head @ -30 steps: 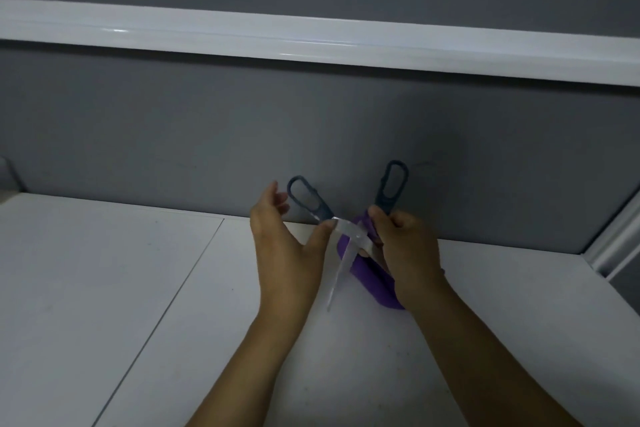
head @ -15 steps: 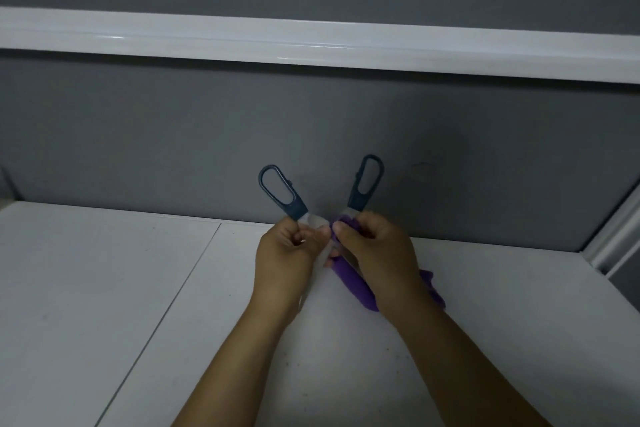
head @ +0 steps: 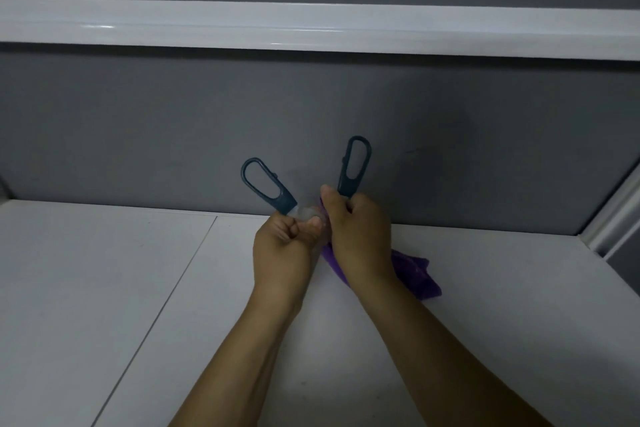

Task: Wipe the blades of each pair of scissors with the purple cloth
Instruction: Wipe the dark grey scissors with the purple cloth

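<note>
1. I am seeing both hands meeting over the scissors (head: 286,204), which are standing open in a V, handles up and away from me.
2. The left hand (head: 282,250) is gripping the scissors just below the left handle, fingers curled tight and thumb pressing near the pivot.
3. The right hand (head: 360,236) is closing round the cloth (head: 415,274) just below the right handle, fingers curled and thumb pointing up beside that handle's base.
4. The cloth is bunching inside the right hand against the scissors; a strip is showing between the two hands, and the rest is trailing out to the right of the scissors, behind the wrist.
5. The blades are sitting hidden under the hands, so I cannot tell how much of them the cloth is covering.
6. The tabletop (head: 104,288) is lying below the scissors; I cannot tell whether the cloth's loose end is touching it.
7. A grey wall (head: 173,121) is standing right behind the scissors, with a white rail (head: 311,28) running across it well above them.
</note>
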